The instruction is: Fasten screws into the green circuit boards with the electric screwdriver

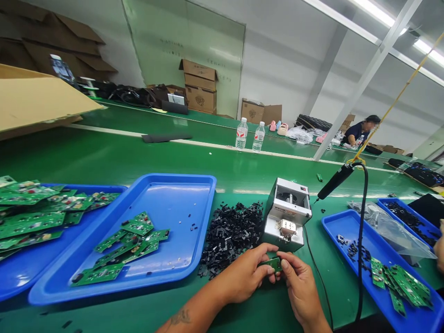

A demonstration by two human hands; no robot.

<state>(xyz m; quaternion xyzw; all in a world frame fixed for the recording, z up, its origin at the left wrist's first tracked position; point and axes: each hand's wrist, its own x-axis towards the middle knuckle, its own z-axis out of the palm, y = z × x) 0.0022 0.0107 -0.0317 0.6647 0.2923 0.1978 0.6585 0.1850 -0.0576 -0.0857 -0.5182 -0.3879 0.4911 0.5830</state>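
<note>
Between both hands is a small green circuit board (274,264), held just in front of a white screw feeder (287,215). My left hand (244,273) pinches the board's left end between thumb and fingers. At its right end, the thumb and fingertips of my right hand (300,282) close on the same board. My fingers cover part of it, so any small part on it cannot be made out. Beside my left hand lies a heap of small black plastic pieces (234,231). A black electric screwdriver (336,181) hangs from a yellow cord, to the right of the feeder.
To the left, a blue tray (180,194) holds several circuit boards (128,245); another blue tray (100,188) is piled with larger boards. On the right, a blue tray (333,222) carries boards and small parts. Two water bottles (242,134) stand behind. A co-worker (362,129) sits far back.
</note>
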